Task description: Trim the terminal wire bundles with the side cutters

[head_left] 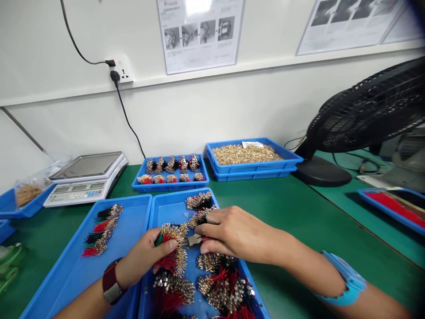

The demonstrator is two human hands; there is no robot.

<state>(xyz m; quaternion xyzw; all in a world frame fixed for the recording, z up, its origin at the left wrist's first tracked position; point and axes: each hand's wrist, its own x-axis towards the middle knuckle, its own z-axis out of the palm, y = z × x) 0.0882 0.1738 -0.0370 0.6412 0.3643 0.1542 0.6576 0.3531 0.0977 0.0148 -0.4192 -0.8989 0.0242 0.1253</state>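
My left hand (pixel 149 250) is closed round a bundle of wires (pixel 171 257) with red, green and black insulation and gold-coloured terminals on the ends. In my right hand (pixel 229 232) is a pair of pliers (pixel 193 240), its metal jaws pointing left at the terminals of that bundle. Whether the jaws touch them I cannot tell. Both hands are over a blue tray (pixel 166 206) holding several more wire bundles, such as one with silver ring terminals (pixel 175 285) in front. To the left, a second blue tray (pixel 69 261) holds a row of bundles (pixel 103 230).
Behind stand a small blue tray (pixel 172 188) of bundles and stacked trays (pixel 252 168) heaped with gold-coloured terminals. A weighing scale (pixel 86 177) is at the back left. A black fan (pixel 365 110) stands right, near a tray of red pieces (pixel 398 208). Green clamp-like tool (pixel 9 266) lies left.
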